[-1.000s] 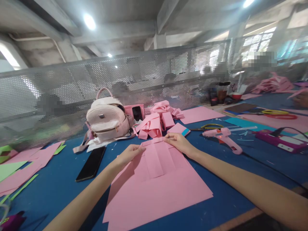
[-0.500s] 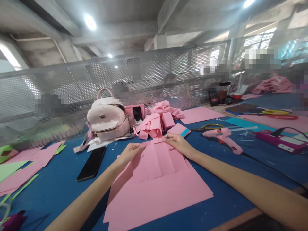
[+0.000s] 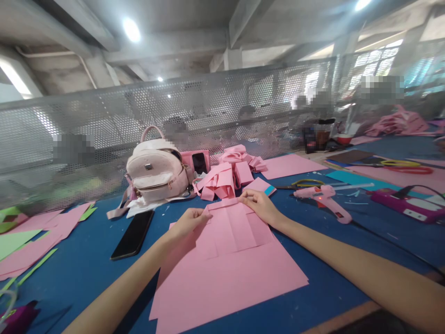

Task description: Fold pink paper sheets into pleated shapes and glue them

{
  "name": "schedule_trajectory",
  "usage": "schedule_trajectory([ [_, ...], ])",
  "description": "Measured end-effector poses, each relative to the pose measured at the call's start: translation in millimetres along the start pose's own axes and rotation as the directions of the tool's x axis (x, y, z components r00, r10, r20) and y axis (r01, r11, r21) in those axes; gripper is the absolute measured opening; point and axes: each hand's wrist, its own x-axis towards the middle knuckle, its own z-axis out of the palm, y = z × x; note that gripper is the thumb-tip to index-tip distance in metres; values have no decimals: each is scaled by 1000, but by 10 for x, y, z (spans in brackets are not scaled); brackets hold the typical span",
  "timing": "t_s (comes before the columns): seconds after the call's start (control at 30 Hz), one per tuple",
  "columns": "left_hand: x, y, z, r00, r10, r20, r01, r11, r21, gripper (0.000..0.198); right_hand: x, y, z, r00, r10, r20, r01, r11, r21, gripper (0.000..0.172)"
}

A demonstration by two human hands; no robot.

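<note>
A creased pink paper piece (image 3: 232,229) with several vertical folds and a narrow folded strip along its far edge is held between both hands. My left hand (image 3: 191,222) pinches its far left corner. At the far right corner, the fingers of my right hand (image 3: 259,206) are closed on the same edge. Beneath it lie larger pink sheets (image 3: 222,287), slightly fanned, on the blue table (image 3: 330,287). Just beyond the hands rests a heap of folded pink paper pieces (image 3: 222,178).
A pink glue gun (image 3: 325,199) lies to the right, near scissors (image 3: 306,183) and a purple power strip (image 3: 406,204). On the left are a black phone (image 3: 134,234) and a backpack (image 3: 158,169). A perforated metal screen (image 3: 208,111) stands behind.
The folded paper has turned and shifted slightly, its near edge now slanting up to the right. Both hands keep their pinch near its far corners.
</note>
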Motion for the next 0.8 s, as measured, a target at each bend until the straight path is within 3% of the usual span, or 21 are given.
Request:
schedule_trajectory([
  [0.47,-70,168,-34,992,-7,126,10,1000,-20,38,-17,58,-53,994,-109,8,109,985,-131,37],
  [0.8,-14,27,-194,986,26,164,-27,1000,5,33,6,67,-111,989,-100,108,113,986,-122,25],
])
